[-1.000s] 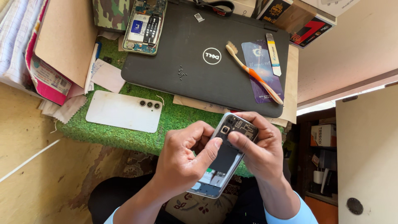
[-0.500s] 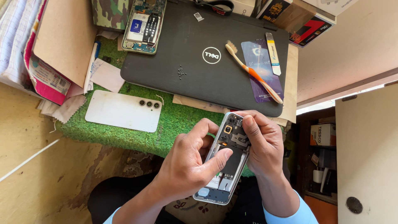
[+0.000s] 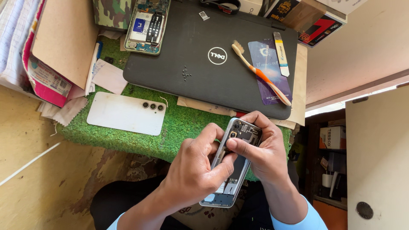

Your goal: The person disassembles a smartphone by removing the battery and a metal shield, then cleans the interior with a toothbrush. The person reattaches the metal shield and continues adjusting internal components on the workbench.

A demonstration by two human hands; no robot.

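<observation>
Both my hands hold an opened phone frame [image 3: 238, 158] with its back removed, over my lap at the front edge of the green mat. My left hand [image 3: 194, 170] wraps the frame's left side and middle. My right hand [image 3: 265, 153] grips the top right, its thumb pressing near the camera corner. A white phone back cover [image 3: 125, 113] with three lens holes lies on the mat to the left. Another opened phone [image 3: 147, 24] showing its circuit board rests at the top.
A shut black laptop [image 3: 200, 76] lies on the green mat [image 3: 183, 123], carrying a small heap of screws [image 3: 185, 73], an orange toothbrush [image 3: 260, 74], a purple card and a pry tool [image 3: 281, 53]. Papers and cardboard [image 3: 64, 42] are piled at the left. Boxes stand at the top right.
The phone frame has turned more upright in my hands, and my right thumb has moved onto its upper corner by the camera. My left fingers have shifted their grip along its side.
</observation>
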